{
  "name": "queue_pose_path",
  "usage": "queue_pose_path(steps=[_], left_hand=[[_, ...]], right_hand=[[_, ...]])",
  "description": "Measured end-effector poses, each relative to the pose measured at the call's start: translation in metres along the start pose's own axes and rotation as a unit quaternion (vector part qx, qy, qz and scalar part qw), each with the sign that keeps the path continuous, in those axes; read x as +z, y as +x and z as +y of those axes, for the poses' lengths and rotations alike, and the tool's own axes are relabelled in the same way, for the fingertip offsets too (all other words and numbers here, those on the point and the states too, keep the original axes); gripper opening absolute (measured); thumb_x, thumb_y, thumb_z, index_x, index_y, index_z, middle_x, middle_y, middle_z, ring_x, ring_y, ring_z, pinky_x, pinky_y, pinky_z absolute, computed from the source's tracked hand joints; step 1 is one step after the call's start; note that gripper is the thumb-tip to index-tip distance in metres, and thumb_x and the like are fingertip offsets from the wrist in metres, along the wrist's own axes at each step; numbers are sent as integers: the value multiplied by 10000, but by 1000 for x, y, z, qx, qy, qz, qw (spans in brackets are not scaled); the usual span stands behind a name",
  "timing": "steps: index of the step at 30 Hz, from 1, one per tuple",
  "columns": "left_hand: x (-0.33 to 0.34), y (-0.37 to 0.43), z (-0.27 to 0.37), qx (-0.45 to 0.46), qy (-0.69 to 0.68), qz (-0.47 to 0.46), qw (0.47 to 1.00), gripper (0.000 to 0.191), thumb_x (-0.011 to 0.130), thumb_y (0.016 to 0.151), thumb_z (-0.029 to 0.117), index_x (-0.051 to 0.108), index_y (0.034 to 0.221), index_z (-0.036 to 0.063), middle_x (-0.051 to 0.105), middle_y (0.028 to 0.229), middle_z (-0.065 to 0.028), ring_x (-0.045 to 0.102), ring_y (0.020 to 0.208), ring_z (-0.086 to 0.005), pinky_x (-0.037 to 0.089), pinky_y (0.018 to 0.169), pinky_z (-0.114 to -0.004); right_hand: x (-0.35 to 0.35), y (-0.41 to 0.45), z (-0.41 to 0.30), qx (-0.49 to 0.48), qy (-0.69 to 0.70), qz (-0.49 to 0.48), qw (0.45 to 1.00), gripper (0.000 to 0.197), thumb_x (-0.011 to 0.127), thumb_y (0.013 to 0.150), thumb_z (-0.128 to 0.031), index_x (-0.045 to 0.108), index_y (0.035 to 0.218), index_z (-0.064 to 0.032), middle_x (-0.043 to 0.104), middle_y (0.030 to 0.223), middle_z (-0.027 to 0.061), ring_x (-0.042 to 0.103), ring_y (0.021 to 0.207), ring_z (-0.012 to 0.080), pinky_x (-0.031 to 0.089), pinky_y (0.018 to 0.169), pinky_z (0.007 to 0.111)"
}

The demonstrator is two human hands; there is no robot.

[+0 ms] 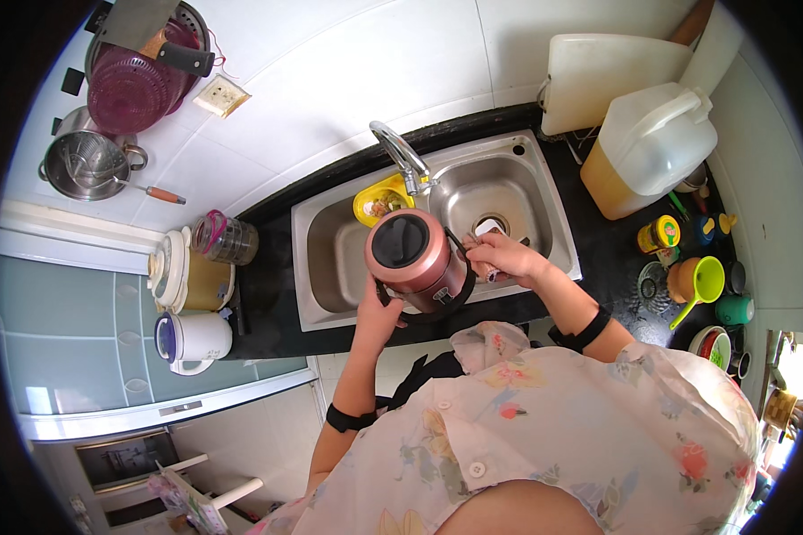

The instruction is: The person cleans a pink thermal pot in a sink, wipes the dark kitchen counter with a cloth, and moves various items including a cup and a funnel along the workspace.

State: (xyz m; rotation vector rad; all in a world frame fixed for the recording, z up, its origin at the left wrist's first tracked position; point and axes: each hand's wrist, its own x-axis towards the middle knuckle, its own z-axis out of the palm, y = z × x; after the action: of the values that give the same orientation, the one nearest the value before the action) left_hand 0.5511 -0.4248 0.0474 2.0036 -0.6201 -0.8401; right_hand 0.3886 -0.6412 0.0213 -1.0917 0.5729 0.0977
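A pink lidded pot with a black lid top (409,257) is held above the front of a double-bowl steel sink (569,257). My left hand (379,313) grips its black side handle at the lower left. My right hand (502,257) is at the pot's right side, beside its other dark handle, with the fingers closed around a small pinkish cylindrical thing (488,271); what exactly it is cannot be made out. Behind the pot, a chrome faucet (401,152) stands between the bowls. A yellow strainer basket (368,194) with food scraps sits by the left bowl.
Right of the sink are a large plastic jug of yellowish liquid (642,147), a white cutting board (609,80), a yellow-lidded jar (659,234) and a green ladle (706,281). To the left stand a glass jar (231,239), a rice cooker (204,274) and a white electric kettle (204,338).
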Motion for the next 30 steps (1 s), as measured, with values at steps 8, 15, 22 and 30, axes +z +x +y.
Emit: queue_pose_path(steps=[8, 15, 22, 30], left_hand=[[-18, -5, 39, -93, -169, 12, 981, 434, 500, 829, 38, 341, 1230, 78, 560, 813, -100, 566, 579, -169, 468, 508, -267], [-24, -12, 57, 137, 144, -65, 978, 300, 724, 746, 133, 518, 953, 62, 530, 854, -53, 550, 705, -137, 453, 594, -289], [-25, -2, 88, 367, 430, 88, 820, 205, 769, 579, 129, 649, 732, 64, 546, 1135, -123, 466, 1116, -306, 403, 890, -420], [-21, 24, 59, 281, 105, -66, 952, 184, 642, 696, 29, 638, 861, -52, 613, 1170, -152, 562, 1108, -268, 398, 962, -352]], right_hand=[[11, 1, -28, -54, 36, 37, 997, 182, 611, 815, -276, 525, 813, -116, 489, 615, -54, 437, 536, 47, 306, 468, 203], [18, 20, -42, -17, 129, 49, 990, 229, 599, 818, -274, 529, 647, -139, 517, 600, -43, 454, 525, 72, 298, 457, 223], [14, 29, -38, -58, 139, -8, 989, 254, 578, 874, -318, 556, 691, -144, 527, 609, -45, 459, 529, 66, 296, 462, 221], [-1, 23, -6, -81, 105, 63, 989, 245, 560, 908, -340, 613, 872, -104, 537, 644, -40, 490, 574, 56, 332, 481, 215]])
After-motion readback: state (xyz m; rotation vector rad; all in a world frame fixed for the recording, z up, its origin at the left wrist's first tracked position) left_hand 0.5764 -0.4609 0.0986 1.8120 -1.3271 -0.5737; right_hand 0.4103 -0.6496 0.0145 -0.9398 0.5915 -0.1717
